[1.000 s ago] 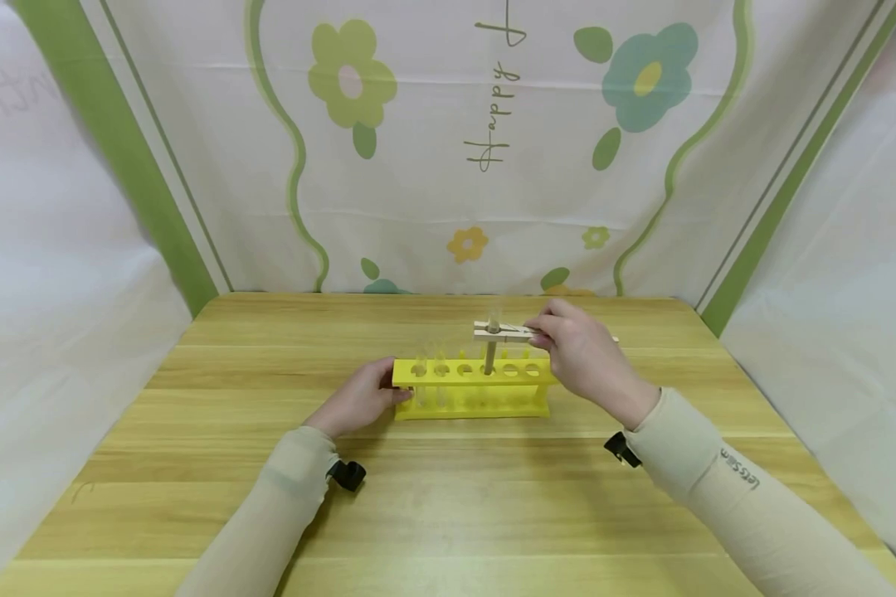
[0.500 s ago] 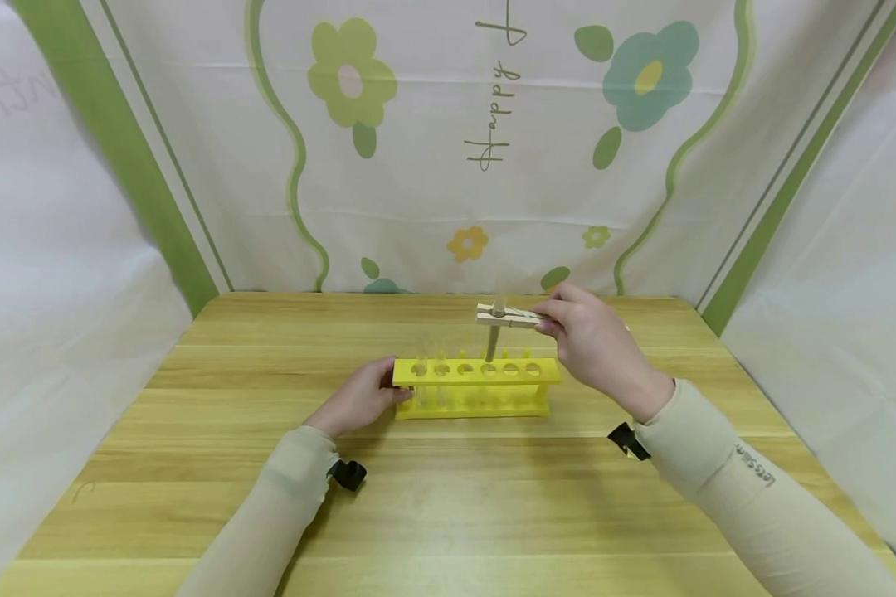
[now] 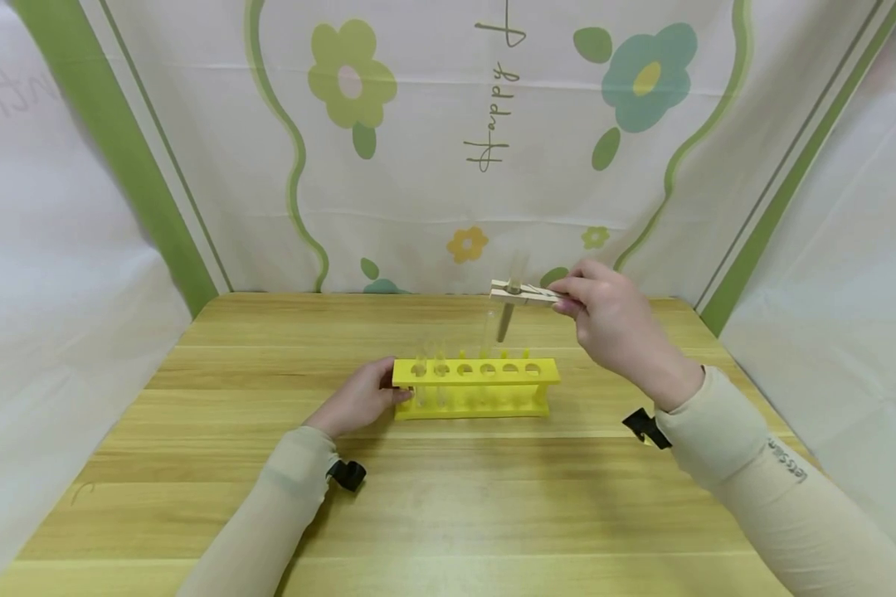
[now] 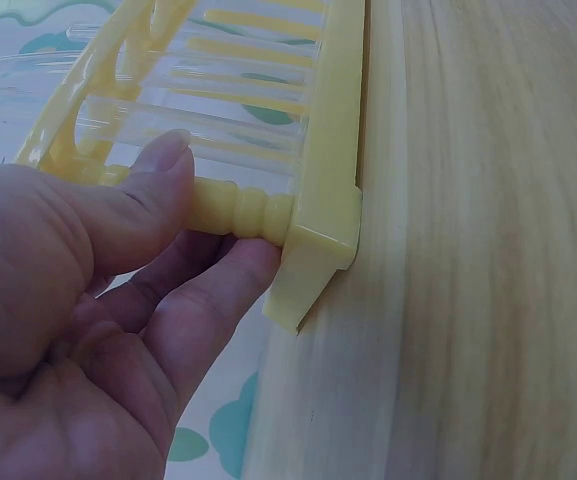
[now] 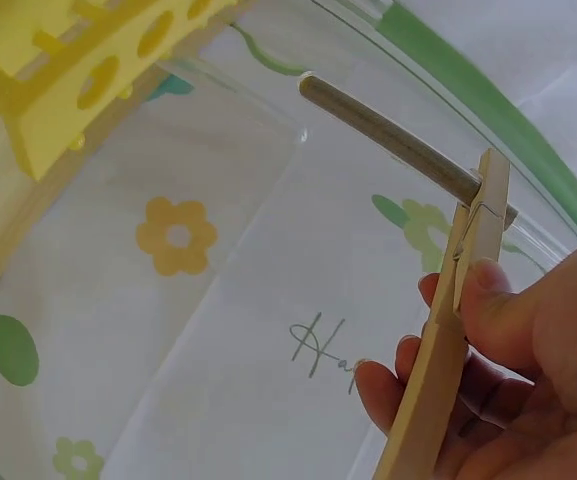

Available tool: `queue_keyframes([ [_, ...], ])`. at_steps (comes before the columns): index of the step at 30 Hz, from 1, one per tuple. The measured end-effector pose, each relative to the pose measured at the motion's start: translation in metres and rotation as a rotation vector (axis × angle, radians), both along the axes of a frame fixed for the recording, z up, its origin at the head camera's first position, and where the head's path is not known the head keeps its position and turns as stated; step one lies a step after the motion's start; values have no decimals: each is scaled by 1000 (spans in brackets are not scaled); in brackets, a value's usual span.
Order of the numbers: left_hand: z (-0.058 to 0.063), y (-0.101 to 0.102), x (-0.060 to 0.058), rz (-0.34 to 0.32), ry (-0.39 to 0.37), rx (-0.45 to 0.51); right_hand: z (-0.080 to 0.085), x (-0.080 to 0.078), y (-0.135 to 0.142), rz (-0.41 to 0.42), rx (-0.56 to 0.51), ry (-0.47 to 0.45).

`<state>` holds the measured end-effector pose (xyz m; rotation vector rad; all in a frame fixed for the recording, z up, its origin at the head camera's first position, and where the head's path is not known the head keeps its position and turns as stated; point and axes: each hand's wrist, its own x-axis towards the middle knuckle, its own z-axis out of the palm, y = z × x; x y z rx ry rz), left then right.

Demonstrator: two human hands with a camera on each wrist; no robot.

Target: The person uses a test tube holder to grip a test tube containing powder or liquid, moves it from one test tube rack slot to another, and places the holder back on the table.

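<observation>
A yellow test tube rack (image 3: 475, 373) stands on the table, with clear test tubes (image 3: 440, 352) upright in its left holes. My left hand (image 3: 362, 398) grips the rack's left end; in the left wrist view, thumb and fingers close round its end post (image 4: 238, 207). My right hand (image 3: 616, 323) holds a wooden test tube clamp (image 3: 526, 293) by its handle. Between the clamp's jaws is a test tube (image 3: 505, 322) filled with something grey-brown, tilted and above the rack. The right wrist view shows this test tube (image 5: 388, 135) with its rounded end away from the clamp.
The wooden table (image 3: 448, 506) ends at a white cloth backdrop (image 3: 418, 182) with printed flowers. Another clear tube (image 3: 489, 327) rises behind the rack's middle. Cloth walls (image 3: 60, 332) stand at both sides.
My right hand has moved up and to the right, lifting the clamped test tube out of the rack and tilting it. The left hand and rack have stayed put.
</observation>
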<state>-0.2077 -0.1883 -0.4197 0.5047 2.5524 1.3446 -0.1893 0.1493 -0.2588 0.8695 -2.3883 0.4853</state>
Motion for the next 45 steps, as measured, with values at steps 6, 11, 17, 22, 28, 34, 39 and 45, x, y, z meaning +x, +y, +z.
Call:
queue_keyframes([
  [6, 0, 0, 1, -16, -2, 22, 8, 3, 6, -18, -20, -24],
  [11, 0, -1, 1, -28, -2, 38, 12, 6, 12, -32, -10, -22],
  [17, 0, 0, 1, -19, 6, 30, 13, 8, 19, -54, 9, -47],
  [22, -1, 0, 0, -9, 6, 18, 12, 9, 24, -76, 34, -55],
  [28, -1, -1, 0, -5, 11, 10, 9, 7, 29, -104, 58, -58],
  [34, 0, 0, 0, -15, 17, 14, 6, 8, 32, -98, 57, -55],
  [39, -1, -1, 0, -25, 23, 17, 2, 7, 35, -108, 67, -56],
  [45, -2, -1, -2, -23, 28, 17, -5, 7, 37, -125, 65, -73],
])
